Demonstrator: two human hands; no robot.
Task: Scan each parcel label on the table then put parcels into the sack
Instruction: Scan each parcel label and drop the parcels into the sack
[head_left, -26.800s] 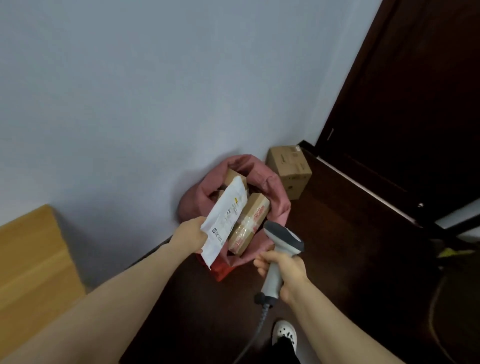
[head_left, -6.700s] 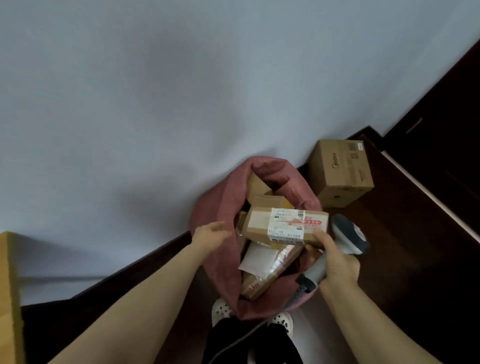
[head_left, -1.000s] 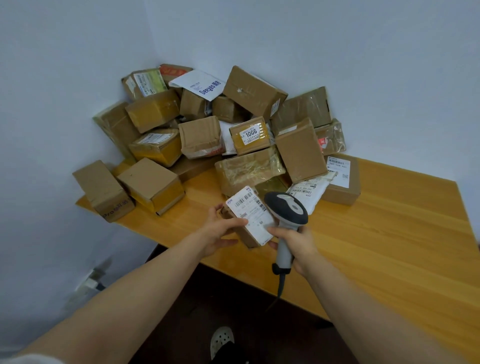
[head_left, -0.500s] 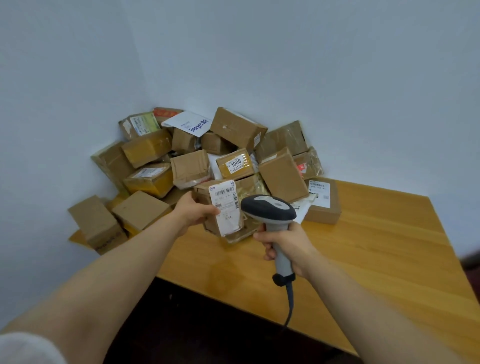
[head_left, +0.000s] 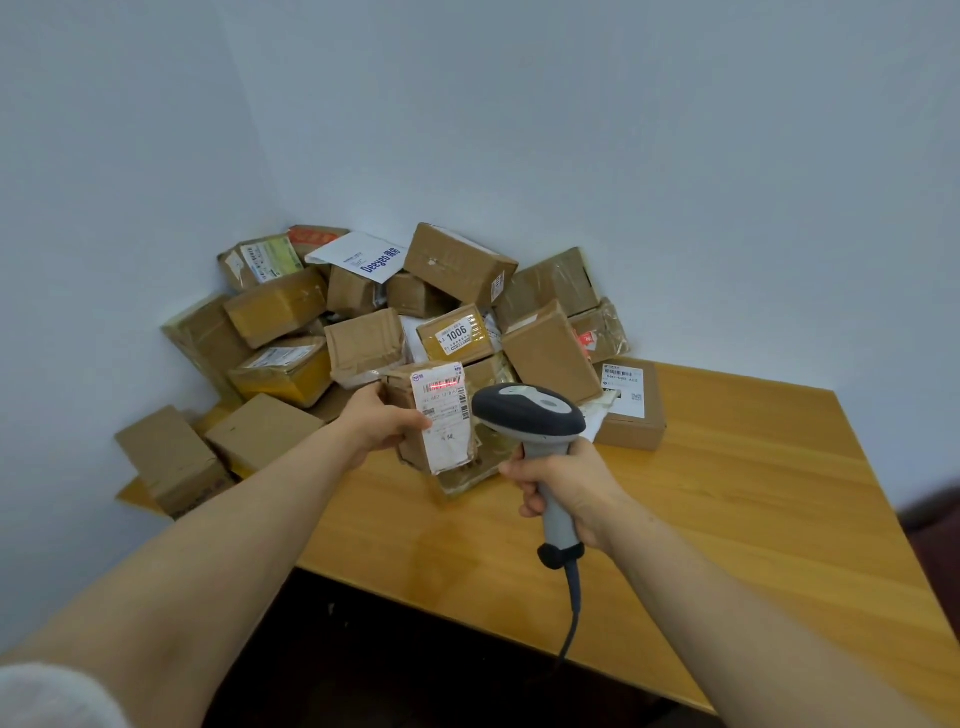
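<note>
My left hand (head_left: 379, 420) grips a small brown parcel (head_left: 434, 415) by its left side and holds it upright above the wooden table (head_left: 727, 499). Its white label faces me, and a red scan line glows across the barcode near the label's top. My right hand (head_left: 563, 486) is wrapped around the handle of a grey barcode scanner (head_left: 530, 413), whose head points at the label from just to the right. The sack is out of view.
A heap of several taped cardboard parcels (head_left: 457, 332) fills the table's back left corner against two white walls. A flat labelled box (head_left: 628, 402) lies to the right of the heap. The scanner's cable (head_left: 571, 613) hangs over the table's front edge.
My left hand has turned the parcel so its label stands upright and faces the scanner. The red scan line now lies on the barcode. The view has tilted up a little.
</note>
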